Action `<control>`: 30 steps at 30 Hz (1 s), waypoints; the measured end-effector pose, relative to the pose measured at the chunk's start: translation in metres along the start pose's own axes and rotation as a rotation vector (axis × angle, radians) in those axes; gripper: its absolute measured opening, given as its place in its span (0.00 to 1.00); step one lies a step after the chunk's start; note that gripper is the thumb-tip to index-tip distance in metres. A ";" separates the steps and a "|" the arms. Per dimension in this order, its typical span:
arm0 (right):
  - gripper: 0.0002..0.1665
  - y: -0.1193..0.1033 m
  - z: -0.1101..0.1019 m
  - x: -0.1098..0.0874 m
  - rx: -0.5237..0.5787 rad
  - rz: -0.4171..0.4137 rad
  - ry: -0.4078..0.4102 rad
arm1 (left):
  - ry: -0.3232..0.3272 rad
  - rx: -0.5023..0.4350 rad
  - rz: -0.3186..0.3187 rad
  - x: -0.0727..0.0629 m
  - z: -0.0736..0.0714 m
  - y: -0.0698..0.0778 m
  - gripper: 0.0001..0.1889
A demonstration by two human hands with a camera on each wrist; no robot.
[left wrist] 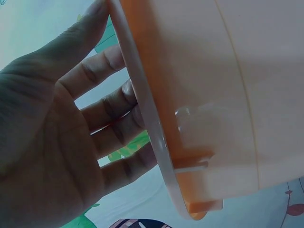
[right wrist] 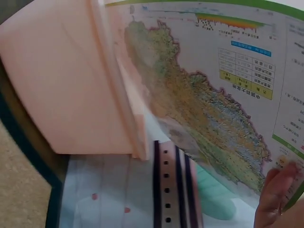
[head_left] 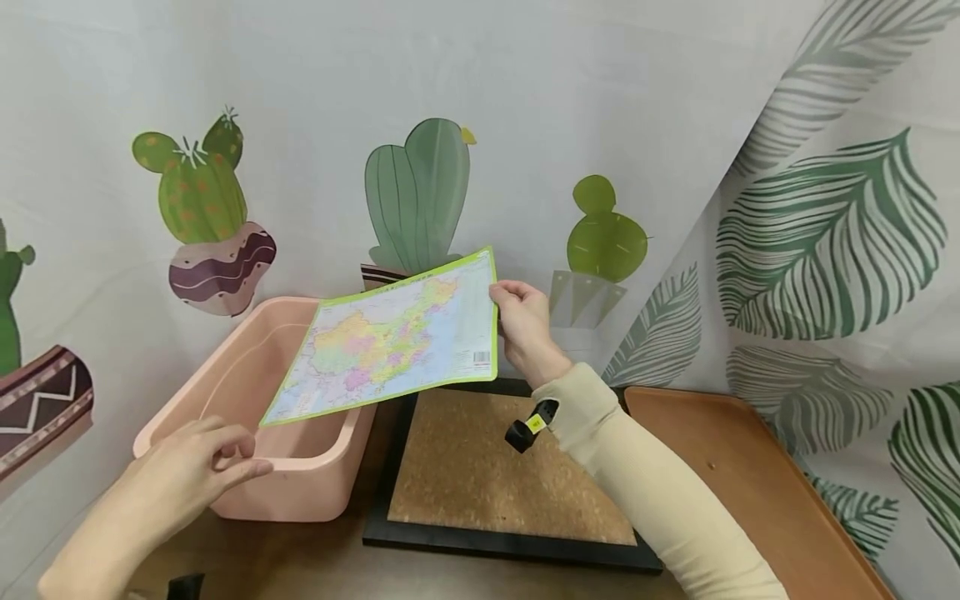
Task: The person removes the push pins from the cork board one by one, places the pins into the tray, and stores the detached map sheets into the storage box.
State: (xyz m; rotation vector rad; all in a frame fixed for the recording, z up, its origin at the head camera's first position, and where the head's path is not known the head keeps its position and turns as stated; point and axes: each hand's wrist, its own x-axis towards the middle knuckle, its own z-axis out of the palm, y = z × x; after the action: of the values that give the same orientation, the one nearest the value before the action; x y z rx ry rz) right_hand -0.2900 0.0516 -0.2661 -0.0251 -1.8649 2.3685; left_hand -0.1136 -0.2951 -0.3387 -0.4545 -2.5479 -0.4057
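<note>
A laminated map sheet point(head_left: 390, 342) with a green border is held up in the head view, tilted across the bin. My right hand point(head_left: 525, 325) pinches its right edge, thumb on the printed face. In the right wrist view the map's other side point(right wrist: 204, 99) shows a relief map, with the fingertips point(right wrist: 280, 185) at its corner. My left hand point(head_left: 187, 467) is at the near rim of a pink plastic bin point(head_left: 300, 492), fingers loosely bent and away from the map. The left wrist view shows its thumb and fingertips right at the bin's rim point(left wrist: 149, 114).
Right of the bin lies a cork board point(head_left: 510, 475) in a black frame point(head_left: 487, 546). A brown tray point(head_left: 742, 475) lies further right. Behind everything hangs a white curtain point(head_left: 510, 75) printed with cacti and leaves. A black strap device point(head_left: 528, 425) is on the right wrist.
</note>
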 end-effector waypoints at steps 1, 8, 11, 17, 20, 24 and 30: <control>0.10 0.002 0.003 0.000 -0.020 -0.008 0.000 | 0.001 0.003 0.000 0.000 0.000 0.000 0.17; 0.09 0.020 0.030 -0.015 -0.068 -0.042 -0.030 | 0.036 -0.008 0.032 0.000 0.001 -0.002 0.18; 0.08 0.027 0.043 -0.022 -0.048 -0.062 -0.042 | 0.037 -0.011 0.034 0.000 0.001 -0.002 0.18; 0.09 0.036 0.067 -0.028 -0.028 -0.084 -0.070 | 0.006 -0.018 0.012 0.001 0.000 0.000 0.17; 0.10 0.042 0.075 -0.031 -0.039 -0.082 -0.049 | -0.005 -0.018 -0.005 0.000 0.000 0.001 0.16; 0.09 0.051 0.084 -0.033 -0.043 -0.066 -0.028 | 0.002 -0.017 -0.012 -0.001 0.000 0.003 0.16; 0.07 0.060 0.094 -0.035 0.003 -0.049 -0.032 | 0.009 -0.012 -0.008 -0.002 0.000 0.002 0.16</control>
State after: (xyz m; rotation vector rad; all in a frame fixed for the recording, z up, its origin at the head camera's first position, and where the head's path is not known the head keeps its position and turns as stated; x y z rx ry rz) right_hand -0.2692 -0.0573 -0.3044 0.0587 -1.8539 2.3526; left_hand -0.1116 -0.2938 -0.3392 -0.4455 -2.5408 -0.4255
